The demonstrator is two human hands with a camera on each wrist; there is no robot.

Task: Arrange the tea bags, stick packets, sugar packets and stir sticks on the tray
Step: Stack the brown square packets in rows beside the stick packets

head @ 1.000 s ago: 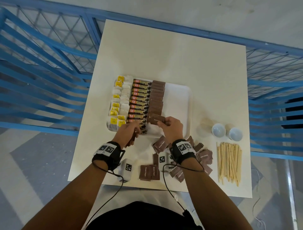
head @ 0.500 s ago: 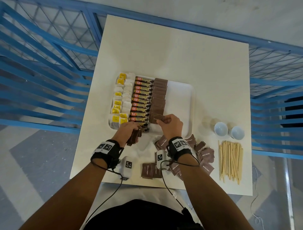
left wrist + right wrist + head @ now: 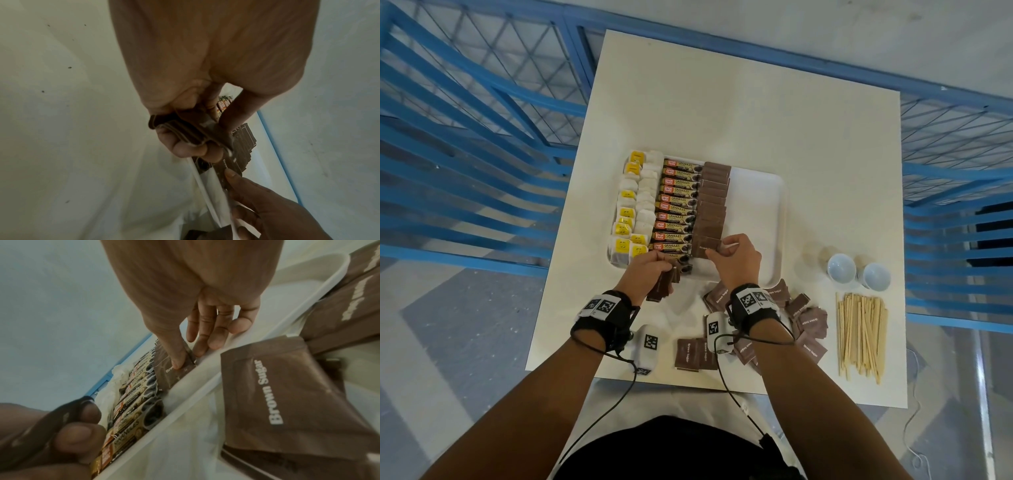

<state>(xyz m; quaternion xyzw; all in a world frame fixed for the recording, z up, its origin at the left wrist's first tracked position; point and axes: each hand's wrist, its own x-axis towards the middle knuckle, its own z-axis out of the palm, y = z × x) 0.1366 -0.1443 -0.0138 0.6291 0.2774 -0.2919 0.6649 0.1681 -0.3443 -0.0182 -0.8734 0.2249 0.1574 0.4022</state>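
Right hand pinches a sugar packet between thumb and fingers, setting it at the near end of the brown column on the tray; left hand grips a small stack of packets at the tray's near edge, ready to feed more. By my reading the job is well past half done: tea bags fill the left column, stick packets the next, and the sugar column is nearly full (its near end is hidden by the hands). Left to do: loose sugar packets lie scattered on the table, and the stir sticks lie untouched, well apart from the tray, whose right part is bare.
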